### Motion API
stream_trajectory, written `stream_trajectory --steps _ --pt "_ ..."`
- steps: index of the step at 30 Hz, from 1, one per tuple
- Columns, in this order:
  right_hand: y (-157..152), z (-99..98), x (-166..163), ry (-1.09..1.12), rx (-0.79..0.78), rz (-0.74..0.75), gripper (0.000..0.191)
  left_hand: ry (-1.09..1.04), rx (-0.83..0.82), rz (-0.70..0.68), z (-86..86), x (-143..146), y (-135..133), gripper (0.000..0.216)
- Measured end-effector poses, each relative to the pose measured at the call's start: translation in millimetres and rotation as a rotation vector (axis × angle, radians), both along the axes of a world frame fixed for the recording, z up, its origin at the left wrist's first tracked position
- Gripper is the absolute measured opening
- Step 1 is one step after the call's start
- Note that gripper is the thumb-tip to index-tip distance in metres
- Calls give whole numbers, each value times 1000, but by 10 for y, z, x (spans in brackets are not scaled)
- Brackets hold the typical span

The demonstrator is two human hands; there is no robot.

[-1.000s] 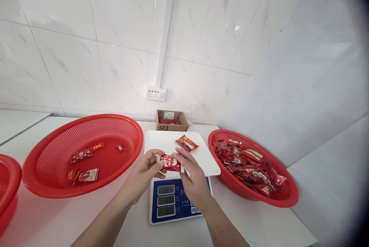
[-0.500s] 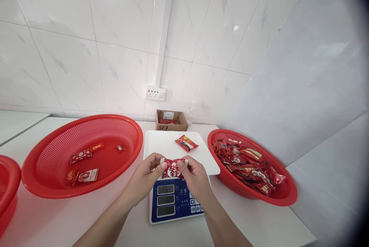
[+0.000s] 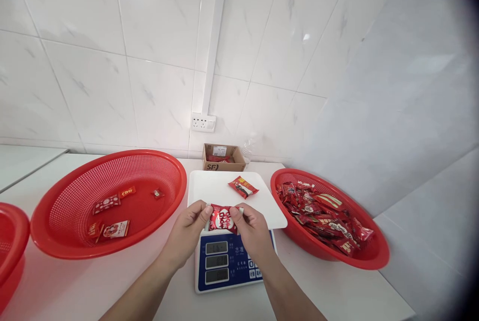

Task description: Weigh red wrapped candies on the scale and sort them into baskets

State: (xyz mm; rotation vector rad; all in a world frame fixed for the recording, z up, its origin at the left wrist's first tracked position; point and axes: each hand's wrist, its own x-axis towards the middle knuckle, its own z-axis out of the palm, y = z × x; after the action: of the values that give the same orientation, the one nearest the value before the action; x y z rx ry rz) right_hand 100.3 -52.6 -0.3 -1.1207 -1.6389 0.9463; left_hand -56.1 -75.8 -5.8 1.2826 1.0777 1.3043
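Note:
Between my two hands is a red and white snack packet (image 3: 223,218), held by its ends above the front of the scale's pan. My left hand (image 3: 190,231) pinches its left end with thumb and fingers. At the right end, my right hand (image 3: 252,228) grips it the same way. Another red packet (image 3: 243,186) lies flat on the white pan of the digital scale (image 3: 209,183). Below my hands shows the scale's blue panel (image 3: 235,281) with its three displays; my right hand and wrist cover part of the keys.
Several small packets lie in a red basket (image 3: 112,159) on the left. A red basket (image 3: 368,261) on the right holds a heap of red packets. Behind the scale stand a cardboard box (image 3: 226,166) and something clear plastic (image 3: 250,149). Another red basket (image 3: 17,221) is cut off at far left.
The packet in my hands has turned so that a different printed face with white lettering shows. Both hands keep hold of its ends. The view has shifted slightly.

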Motion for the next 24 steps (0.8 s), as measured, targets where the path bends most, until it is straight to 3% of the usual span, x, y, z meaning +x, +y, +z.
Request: stream_trajectory --steps 3,6,11,15,19,21,24 --pt "33 -11 12 -14 -5 -25 41 -36 -32 -114 23 -11 4 28" --pt "37 -28 28 -16 -21 9 40 -77 -59 -149 24 12 7 37" --pt "79 -61 55 -46 -48 16 41 19 -59 -88 -29 26 46 43" --pt "204 -75 138 -254 -12 -73 40 143 37 63 -55 -45 81 44" --pt "301 -100 264 -531 196 -169 40 197 51 123 -28 -138 89 41" --pt "319 -116 307 -612 313 -69 36 202 57 135 -8 -171 87 40" --pt "333 -135 313 -700 336 153 29 196 64 139 8 -196 87 40"
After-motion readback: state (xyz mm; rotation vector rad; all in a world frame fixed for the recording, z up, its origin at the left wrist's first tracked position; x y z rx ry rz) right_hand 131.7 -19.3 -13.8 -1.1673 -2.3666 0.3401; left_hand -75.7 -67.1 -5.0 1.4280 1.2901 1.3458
